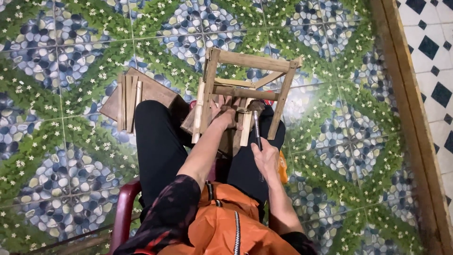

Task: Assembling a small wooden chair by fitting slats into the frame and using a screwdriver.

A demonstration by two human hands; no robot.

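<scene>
A: Orange jacket [222, 222] and a dark patterned sleeve [165, 212] fill the near edge. State the workpiece position.

B: Wooden frame [243, 89], a small stool-like assembly of slats and one round rail, rests on the seated person's knees, centre of view. Hammer [257, 123] head sits at the frame's near rail.

A: Hand states?

B: Right hand [265, 158] is closed around the hammer handle. Left hand [225, 113] lies on the frame's near slats, fingers spread; whether it pinches a nail cannot be told.

A: Correct technique?

B: Judged from this posture: brace the frame firmly against the thighs, keep fingers off the strike line, use short square blows.

A: Surroundings?

B: Loose boards [134, 97] lie far left on the pebble-patterned floor [71, 156]; a red chair [123, 208] is near left.
</scene>
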